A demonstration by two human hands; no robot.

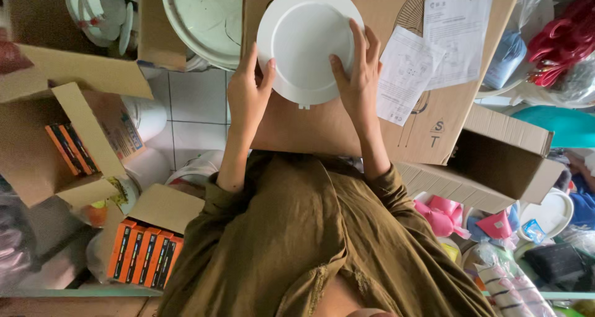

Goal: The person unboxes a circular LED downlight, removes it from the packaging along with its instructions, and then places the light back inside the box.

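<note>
Both hands, left hand [248,94] and right hand [358,75], clasp the white round disc [307,41] at opposite rims. It looks light, rigid plastic, smooth and possibly slippery; rim grips suit it.

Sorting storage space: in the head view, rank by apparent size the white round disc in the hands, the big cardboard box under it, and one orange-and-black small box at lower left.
1. Big cardboard box
2. White round disc, held by both hands
3. Orange-and-black small box

The disc is nearer the camera, but the order looks safe.
</note>
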